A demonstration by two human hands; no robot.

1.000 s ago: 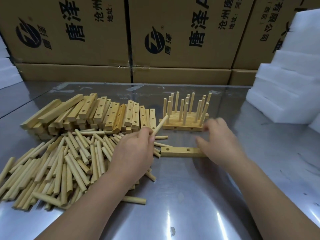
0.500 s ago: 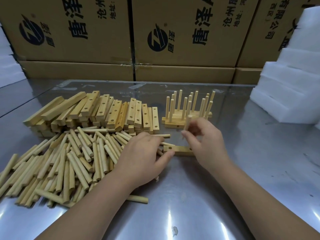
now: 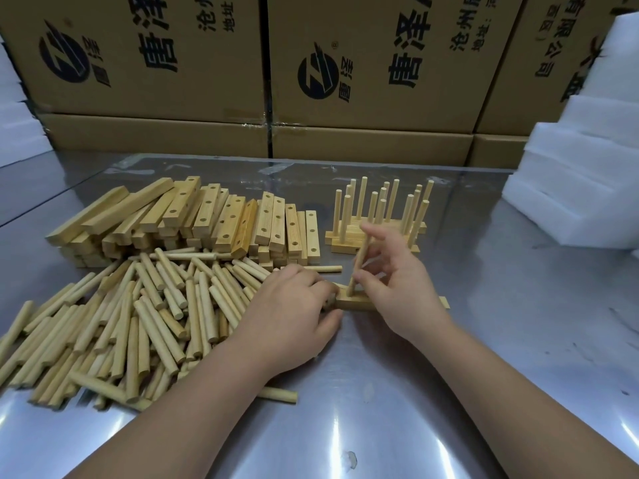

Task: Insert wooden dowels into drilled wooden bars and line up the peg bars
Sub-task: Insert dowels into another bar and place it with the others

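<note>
A drilled wooden bar (image 3: pixel 356 302) lies flat on the steel table in front of me. My right hand (image 3: pixel 397 281) pinches a dowel (image 3: pixel 359 262), which stands nearly upright with its lower end at the bar's left end. My left hand (image 3: pixel 294 316) rests at the bar's left end, fingers curled against it. Behind stand finished peg bars (image 3: pixel 377 223) in a tight row, dowels pointing up. A pile of loose dowels (image 3: pixel 131 316) lies at the left, and stacked drilled bars (image 3: pixel 207 223) behind it.
Cardboard boxes (image 3: pixel 363 74) wall off the back of the table. White foam blocks (image 3: pixel 581 188) are stacked at the right, more foam at the far left edge. One stray dowel (image 3: pixel 276 395) lies beside my left forearm on the steel tabletop (image 3: pixel 380 426).
My left hand passed the dowel to my right hand and dropped to the bar's left end. My right hand has brought the dowel down upright onto the bar.
</note>
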